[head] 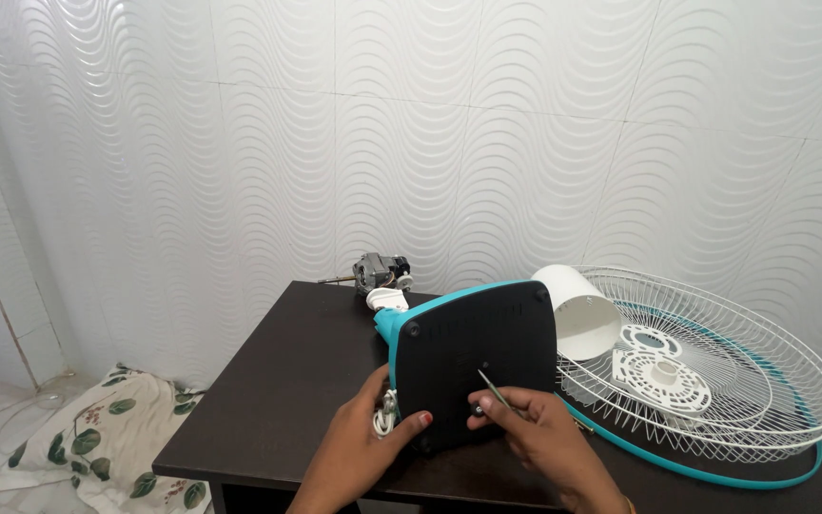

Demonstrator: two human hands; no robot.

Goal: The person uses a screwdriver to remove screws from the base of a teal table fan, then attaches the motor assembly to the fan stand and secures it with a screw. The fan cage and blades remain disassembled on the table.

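A fan base (pixel 473 357), teal-edged with a black underside, stands tilted on the dark table (pixel 287 390), its bottom facing me. My left hand (pixel 368 443) grips its lower left corner, thumb on the black plate, beside a coiled white cord (pixel 387 414). My right hand (pixel 544 443) holds a thin metal screwdriver (pixel 495 390), its tip against the middle of the black underside. Behind the base a bare fan motor (pixel 380 273) with its shaft sits at the table's back edge.
White wire fan grilles (pixel 715 381) with a teal rim lie at the right of the table, with a white round cover (pixel 577 309) and a white plastic hub piece (pixel 663 376) on them. A leaf-patterned cloth (pixel 107 438) lies on the floor at left. A wavy white tiled wall stands behind.
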